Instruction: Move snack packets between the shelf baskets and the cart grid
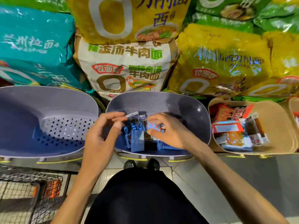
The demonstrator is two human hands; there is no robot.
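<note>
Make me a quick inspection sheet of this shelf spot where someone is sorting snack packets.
Surface: grey shelf ledge carrying the baskets.
Job's things: small blue snack packets in the middle grey-blue perforated plastic basket; red and orange packets in the beige plastic basket; black wire cart grid at lower left.
Clutter: nothing seen.
Hands: left hand has its fingertips at a packet top, grip unclear; right hand pinches a blue packet.
Cables: nothing seen.
Surroundings: large noodle bags stacked behind; another grey-blue basket on the left; tiled floor below.
</note>
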